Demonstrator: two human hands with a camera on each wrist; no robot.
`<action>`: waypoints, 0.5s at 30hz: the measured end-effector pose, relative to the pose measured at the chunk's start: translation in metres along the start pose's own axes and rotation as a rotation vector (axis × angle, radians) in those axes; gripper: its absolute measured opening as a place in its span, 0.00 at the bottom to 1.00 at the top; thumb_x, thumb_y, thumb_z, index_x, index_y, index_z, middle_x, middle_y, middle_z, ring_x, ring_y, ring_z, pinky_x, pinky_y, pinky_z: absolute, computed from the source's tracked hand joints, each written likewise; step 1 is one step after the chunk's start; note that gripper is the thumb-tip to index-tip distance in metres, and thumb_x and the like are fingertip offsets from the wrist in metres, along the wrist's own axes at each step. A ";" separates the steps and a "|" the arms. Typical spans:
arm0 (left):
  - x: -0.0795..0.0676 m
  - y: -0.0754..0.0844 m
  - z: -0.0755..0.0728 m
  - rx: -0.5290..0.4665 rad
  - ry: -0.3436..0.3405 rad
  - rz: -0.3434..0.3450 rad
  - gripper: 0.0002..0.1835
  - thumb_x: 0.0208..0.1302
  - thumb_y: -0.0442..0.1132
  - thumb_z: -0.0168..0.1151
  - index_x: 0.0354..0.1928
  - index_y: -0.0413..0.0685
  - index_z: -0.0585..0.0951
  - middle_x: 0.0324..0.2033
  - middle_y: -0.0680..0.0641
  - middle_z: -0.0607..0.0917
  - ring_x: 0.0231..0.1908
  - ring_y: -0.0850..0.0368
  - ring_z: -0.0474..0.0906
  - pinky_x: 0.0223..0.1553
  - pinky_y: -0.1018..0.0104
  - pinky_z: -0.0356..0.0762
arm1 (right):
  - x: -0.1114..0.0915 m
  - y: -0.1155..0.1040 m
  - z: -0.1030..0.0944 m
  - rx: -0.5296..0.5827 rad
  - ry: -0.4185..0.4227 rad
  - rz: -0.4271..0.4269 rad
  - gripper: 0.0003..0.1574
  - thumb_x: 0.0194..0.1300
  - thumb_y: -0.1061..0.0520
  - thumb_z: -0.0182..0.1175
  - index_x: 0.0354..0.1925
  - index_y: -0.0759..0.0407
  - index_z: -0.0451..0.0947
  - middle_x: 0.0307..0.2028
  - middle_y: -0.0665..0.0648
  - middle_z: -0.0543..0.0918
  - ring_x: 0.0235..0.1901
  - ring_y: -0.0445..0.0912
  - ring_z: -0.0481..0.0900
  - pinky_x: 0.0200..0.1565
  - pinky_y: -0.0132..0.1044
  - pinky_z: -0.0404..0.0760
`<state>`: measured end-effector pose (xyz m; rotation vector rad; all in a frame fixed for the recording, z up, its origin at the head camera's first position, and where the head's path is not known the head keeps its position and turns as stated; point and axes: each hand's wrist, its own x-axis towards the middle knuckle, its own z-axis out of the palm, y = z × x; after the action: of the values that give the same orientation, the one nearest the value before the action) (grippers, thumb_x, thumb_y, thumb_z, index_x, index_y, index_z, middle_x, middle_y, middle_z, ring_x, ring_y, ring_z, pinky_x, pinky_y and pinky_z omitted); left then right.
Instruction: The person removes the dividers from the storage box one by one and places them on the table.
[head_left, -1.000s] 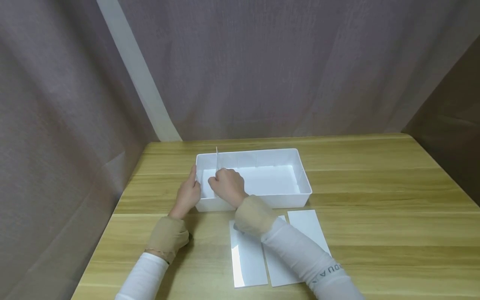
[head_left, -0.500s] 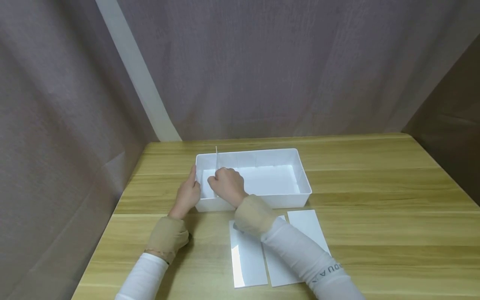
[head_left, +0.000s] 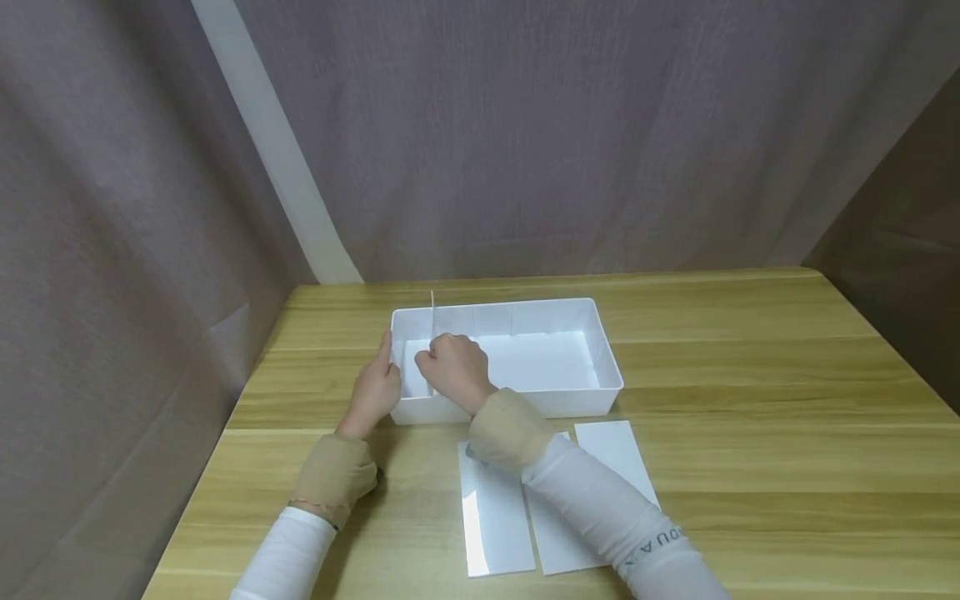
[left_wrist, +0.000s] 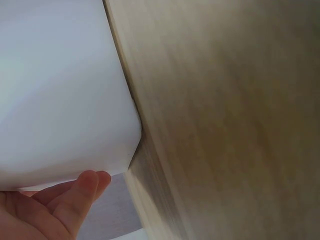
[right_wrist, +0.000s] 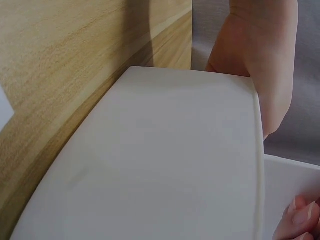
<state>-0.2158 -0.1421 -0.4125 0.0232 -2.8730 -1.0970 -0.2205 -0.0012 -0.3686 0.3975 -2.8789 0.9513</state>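
Note:
A white rectangular plastic box (head_left: 555, 403) stands on the table. My left hand (head_left: 377, 385) grips its left end, thumb over the rim; in the left wrist view, fingers (left_wrist: 82, 192) lie along the outer wall. A thin white divider panel (head_left: 432, 312) stands upright across the box near that end, its far top corner above the back rim. My right hand (head_left: 456, 368) pinches the panel from inside the box, fingers curled. In the right wrist view, the panel (right_wrist: 285, 182) shows beside the right fingertips (right_wrist: 302, 216), behind the front wall of the box.
Two more white flat panels, a left one (head_left: 495, 525) and a right one (head_left: 611, 442), lie side by side on the wooden table (head_left: 787, 417) in front of the box, partly under the right forearm. Grey curtains (head_left: 525, 142) hang behind the table and at its left.

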 end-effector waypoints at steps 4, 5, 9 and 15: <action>0.000 0.001 0.000 0.010 0.010 0.007 0.30 0.63 0.35 0.36 0.68 0.45 0.48 0.54 0.30 0.70 0.34 0.40 0.73 0.38 0.49 0.71 | 0.000 -0.001 -0.002 0.003 0.011 -0.006 0.22 0.50 0.55 0.46 0.05 0.51 0.53 0.05 0.46 0.56 0.09 0.39 0.52 0.11 0.30 0.51; 0.000 0.001 0.000 0.010 0.011 0.008 0.30 0.63 0.35 0.36 0.68 0.45 0.48 0.53 0.29 0.70 0.34 0.40 0.73 0.38 0.49 0.71 | 0.000 -0.001 -0.002 0.002 0.011 -0.008 0.22 0.49 0.55 0.46 0.05 0.51 0.53 0.05 0.46 0.56 0.09 0.39 0.52 0.11 0.29 0.51; -0.001 0.001 -0.001 0.012 0.008 0.003 0.29 0.63 0.36 0.36 0.68 0.45 0.48 0.54 0.30 0.69 0.37 0.39 0.73 0.40 0.48 0.71 | 0.000 -0.002 -0.003 0.002 0.010 -0.006 0.23 0.50 0.55 0.46 0.05 0.51 0.53 0.05 0.46 0.57 0.08 0.39 0.52 0.11 0.29 0.51; -0.001 0.001 -0.001 0.010 0.004 0.007 0.30 0.63 0.36 0.36 0.68 0.44 0.48 0.55 0.30 0.69 0.39 0.38 0.73 0.41 0.47 0.70 | -0.001 -0.004 -0.006 0.010 0.008 0.003 0.23 0.50 0.54 0.47 0.05 0.52 0.53 0.05 0.46 0.57 0.09 0.39 0.53 0.12 0.30 0.52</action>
<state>-0.2152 -0.1418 -0.4112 0.0157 -2.8731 -1.0794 -0.2185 0.0000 -0.3615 0.3901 -2.8697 0.9654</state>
